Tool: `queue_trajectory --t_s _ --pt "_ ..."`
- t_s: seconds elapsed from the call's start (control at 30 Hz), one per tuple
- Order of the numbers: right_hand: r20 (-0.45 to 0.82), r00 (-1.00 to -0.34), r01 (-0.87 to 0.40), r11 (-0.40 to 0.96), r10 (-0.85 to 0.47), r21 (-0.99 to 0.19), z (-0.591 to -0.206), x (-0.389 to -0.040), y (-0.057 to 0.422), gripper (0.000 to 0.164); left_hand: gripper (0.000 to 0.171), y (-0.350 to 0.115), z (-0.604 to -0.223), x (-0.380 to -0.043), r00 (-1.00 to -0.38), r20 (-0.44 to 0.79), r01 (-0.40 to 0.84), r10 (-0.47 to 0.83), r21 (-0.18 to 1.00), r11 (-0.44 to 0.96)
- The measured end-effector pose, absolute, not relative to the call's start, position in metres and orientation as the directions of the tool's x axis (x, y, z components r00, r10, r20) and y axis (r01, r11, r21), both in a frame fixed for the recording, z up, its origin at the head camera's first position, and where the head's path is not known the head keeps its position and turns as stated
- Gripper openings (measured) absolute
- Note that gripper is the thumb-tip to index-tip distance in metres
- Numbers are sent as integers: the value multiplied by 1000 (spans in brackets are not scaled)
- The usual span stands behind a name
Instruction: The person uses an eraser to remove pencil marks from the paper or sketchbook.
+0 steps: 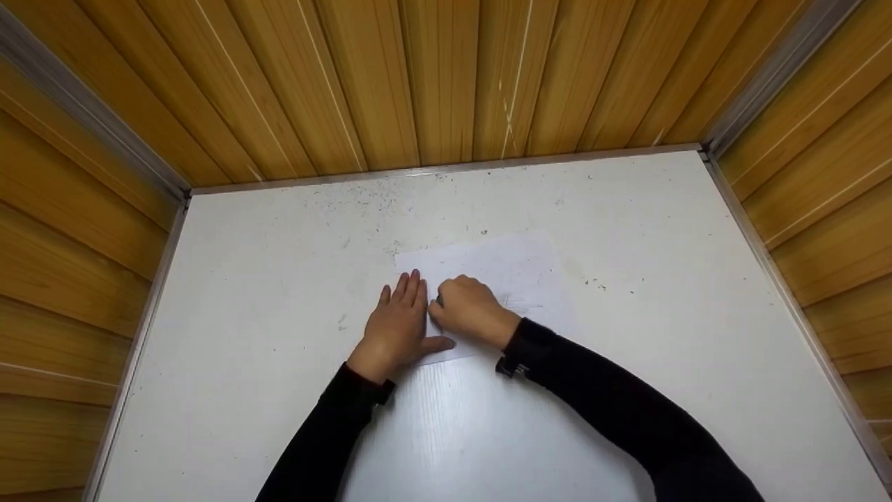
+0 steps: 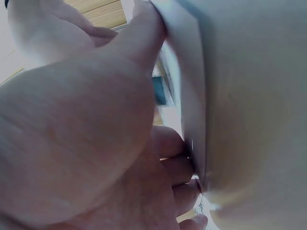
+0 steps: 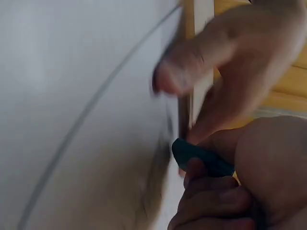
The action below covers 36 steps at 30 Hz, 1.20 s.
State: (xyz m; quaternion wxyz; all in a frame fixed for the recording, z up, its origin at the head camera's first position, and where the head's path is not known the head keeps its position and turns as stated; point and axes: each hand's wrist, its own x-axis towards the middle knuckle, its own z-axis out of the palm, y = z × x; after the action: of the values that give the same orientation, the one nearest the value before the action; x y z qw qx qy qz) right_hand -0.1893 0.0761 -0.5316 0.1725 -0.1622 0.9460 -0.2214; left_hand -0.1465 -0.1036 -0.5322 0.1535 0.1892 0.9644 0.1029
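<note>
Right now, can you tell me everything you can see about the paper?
The paper is a thin, plain white sheet with straight edges, lying near the middle of the white table. Thin grey strokes cross its right part. The left hand rests on its left side, thumb spread. Over it, the right hand grips a small teal thing; whether that touches the sheet is unclear.

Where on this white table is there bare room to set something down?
Two wide patches of table lie open but for specks: between the left hand and the left metal edge, and between the paper, right sleeve and right metal edge. Mid-table is crowded: over the paper, the right hand grips a teal object beside the left hand.
</note>
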Motion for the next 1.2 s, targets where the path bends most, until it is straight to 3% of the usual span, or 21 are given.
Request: queue_trajectory --t_s 0.17,0.33,0.47,0.63,0.77,0.97,1.07,1.2 --pt "-229 -919 -199 879 -321 -434 -534 -191 108 33 125 -102 -532 -147 -877 -275 331 393 245 911" --pt "-262 -947 -50 894 -184 -445 -531 -190 182 33 125 -100 -533 -149 -875 -288 337 389 214 917" --pt "-295 -946 4 904 -135 -427 -527 -191 209 35 125 -100 -532 -149 -876 -290 333 386 215 918" --pt "-320 -931 -8 890 -173 -457 -521 -195 188 42 126 -99 -532 -148 -879 -280 331 387 229 916" --pt "-346 -897 -62 852 -276 -521 -516 -195 136 42 126 -101 -531 -148 -881 -272 331 386 227 916" --pt "-324 -860 -183 831 -395 -526 -526 -190 73 38 125 -104 -530 -147 -878 -255 341 406 262 903" --pt "-305 -879 -182 848 -367 -497 -532 -191 77 35 124 -103 -530 -147 -877 -260 343 404 251 905" --pt "-289 -904 -149 868 -314 -474 -533 -196 121 33 125 -102 -531 -146 -880 -269 342 392 214 915"
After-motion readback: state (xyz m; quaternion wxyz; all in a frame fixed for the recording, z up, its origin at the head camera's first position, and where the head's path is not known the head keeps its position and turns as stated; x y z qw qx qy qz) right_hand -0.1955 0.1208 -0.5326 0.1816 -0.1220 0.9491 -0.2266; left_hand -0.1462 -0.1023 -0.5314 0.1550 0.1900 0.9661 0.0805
